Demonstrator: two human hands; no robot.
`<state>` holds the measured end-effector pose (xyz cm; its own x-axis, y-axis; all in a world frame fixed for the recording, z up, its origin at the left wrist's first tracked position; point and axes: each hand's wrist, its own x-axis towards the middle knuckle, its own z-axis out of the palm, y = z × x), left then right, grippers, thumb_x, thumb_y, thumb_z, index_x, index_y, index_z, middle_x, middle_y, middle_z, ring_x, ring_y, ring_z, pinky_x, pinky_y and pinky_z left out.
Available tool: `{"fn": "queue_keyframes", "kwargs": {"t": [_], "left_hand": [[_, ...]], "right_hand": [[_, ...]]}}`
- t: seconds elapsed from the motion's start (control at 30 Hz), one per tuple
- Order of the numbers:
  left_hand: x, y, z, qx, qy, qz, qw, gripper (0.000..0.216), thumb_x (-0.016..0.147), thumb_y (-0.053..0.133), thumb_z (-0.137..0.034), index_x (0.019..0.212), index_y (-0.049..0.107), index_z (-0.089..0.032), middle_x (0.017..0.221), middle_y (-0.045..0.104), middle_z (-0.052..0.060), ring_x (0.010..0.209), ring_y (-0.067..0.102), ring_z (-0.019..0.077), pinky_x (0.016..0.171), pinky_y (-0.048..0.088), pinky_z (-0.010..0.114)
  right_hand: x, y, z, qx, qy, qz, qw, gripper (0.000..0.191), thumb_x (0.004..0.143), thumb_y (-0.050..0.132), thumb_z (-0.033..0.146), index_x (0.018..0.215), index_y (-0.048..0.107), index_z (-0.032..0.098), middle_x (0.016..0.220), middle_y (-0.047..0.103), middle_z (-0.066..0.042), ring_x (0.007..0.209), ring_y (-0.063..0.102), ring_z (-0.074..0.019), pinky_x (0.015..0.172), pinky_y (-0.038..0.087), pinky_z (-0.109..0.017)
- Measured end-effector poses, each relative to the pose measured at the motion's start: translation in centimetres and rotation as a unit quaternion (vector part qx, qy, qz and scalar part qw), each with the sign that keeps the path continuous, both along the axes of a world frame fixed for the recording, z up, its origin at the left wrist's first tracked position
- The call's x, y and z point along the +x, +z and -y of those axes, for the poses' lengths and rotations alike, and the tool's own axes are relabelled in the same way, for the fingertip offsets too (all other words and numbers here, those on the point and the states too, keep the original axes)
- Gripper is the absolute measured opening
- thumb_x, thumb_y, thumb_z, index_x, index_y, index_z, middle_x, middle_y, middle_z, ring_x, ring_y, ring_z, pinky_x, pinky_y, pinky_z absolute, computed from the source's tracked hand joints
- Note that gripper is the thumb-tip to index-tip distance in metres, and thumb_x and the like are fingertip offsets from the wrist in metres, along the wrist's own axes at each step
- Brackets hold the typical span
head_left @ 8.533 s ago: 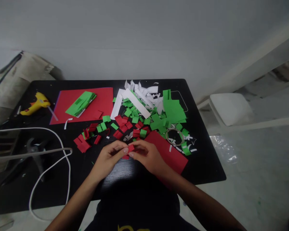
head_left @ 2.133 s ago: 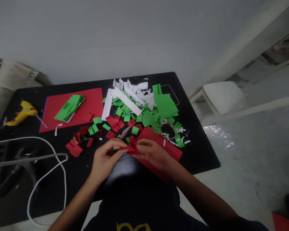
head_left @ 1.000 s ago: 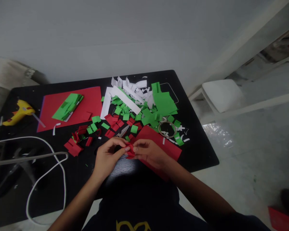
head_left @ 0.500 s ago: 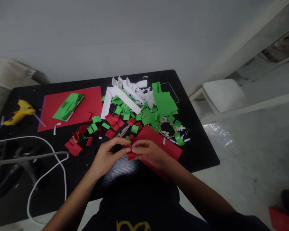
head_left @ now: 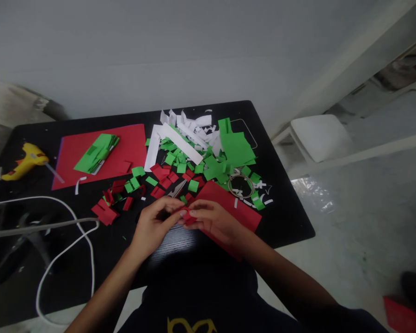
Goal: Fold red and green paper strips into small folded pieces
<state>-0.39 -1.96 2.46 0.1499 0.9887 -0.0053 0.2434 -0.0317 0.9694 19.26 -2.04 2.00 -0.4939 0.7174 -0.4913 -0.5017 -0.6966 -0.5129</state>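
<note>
Between the fingertips of both hands is a small folded piece of red paper (head_left: 187, 217), held over the near edge of the black table. My left hand (head_left: 156, 223) pinches it from the left, thumb and forefinger together. From the right, my right hand (head_left: 215, 219) grips the same piece, its fingers covering part of it. Just beyond the left fingers lie scissors (head_left: 177, 188), their blades showing and the handles hidden. A large red sheet (head_left: 234, 208) lies partly under my right hand. Loose red paper pieces (head_left: 162, 175) and green squares (head_left: 193, 186) lie beyond my hands.
A yellow glue gun (head_left: 26, 162) and a red sheet (head_left: 67, 162) bearing folded green paper (head_left: 97, 152) lie at left. White strips (head_left: 182, 141) and green sheets (head_left: 237, 148) are heaped at the back. A ring (head_left: 241, 186) lies right; a white cable (head_left: 90, 249) loops at left.
The red piece has turned slightly between my fingers, and less of it shows below the fingertips. Both hands stay in nearly the same place. The view has shifted a little.
</note>
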Motion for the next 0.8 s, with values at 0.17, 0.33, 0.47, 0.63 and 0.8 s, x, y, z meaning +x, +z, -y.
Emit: {"fn": "queue_keyframes", "kwargs": {"t": [0.17,0.33,0.47,0.63,0.8], "left_hand": [[0.1,-0.3,0.2,0.027,0.03,-0.014,0.999,0.014,0.085,0.081,-0.024,0.098,0.077,-0.023,0.084,0.075,-0.001,0.072,0.069,0.0123,0.069,0.059,0.022],[0.7,-0.2,0.9,0.064,0.059,-0.011,0.996,0.02,0.088,0.079,-0.022,0.107,0.076,-0.024,0.086,0.073,-0.002,0.075,0.07,0.0122,0.071,0.059,0.022],[1.2,-0.1,1.3,0.117,0.063,-0.036,0.991,0.016,0.09,0.077,-0.019,0.105,0.076,-0.026,0.091,0.07,-0.002,0.075,0.066,0.0102,0.069,0.056,0.02],[1.0,-0.6,1.7,0.099,0.052,-0.038,0.993,0.012,0.094,0.073,-0.02,0.105,0.074,-0.025,0.09,0.068,-0.001,0.075,0.065,0.0113,0.065,0.053,0.022],[0.9,-0.7,2.0,0.074,0.033,-0.037,0.996,0.012,0.096,0.072,-0.021,0.107,0.071,-0.025,0.09,0.064,-0.002,0.072,0.062,0.011,0.062,0.052,0.022]], "right_hand": [[-0.3,0.7,0.7,0.058,-0.045,0.078,0.994,0.027,0.072,0.088,0.029,0.088,0.068,0.019,0.088,0.073,0.0,0.086,0.076,-0.018,0.089,0.062,-0.036],[-1.1,1.2,1.8,0.228,-0.081,0.271,0.932,0.049,0.075,0.087,0.026,0.116,0.06,0.025,0.113,0.073,-0.004,0.108,0.073,-0.0204,0.094,0.061,-0.035],[-1.5,1.0,2.0,0.281,-0.087,0.334,0.895,0.031,0.086,0.074,0.025,0.115,0.061,0.024,0.112,0.074,-0.005,0.105,0.075,-0.0201,0.089,0.063,-0.033],[-1.3,0.7,1.9,0.286,-0.083,0.345,0.89,0.015,0.091,0.067,0.025,0.105,0.067,0.023,0.101,0.077,-0.004,0.095,0.078,-0.0202,0.08,0.065,-0.031],[-1.2,0.5,1.9,0.286,-0.089,0.362,0.883,0.011,0.09,0.068,0.025,0.101,0.069,0.022,0.096,0.078,-0.004,0.091,0.079,-0.021,0.078,0.065,-0.031]]}}
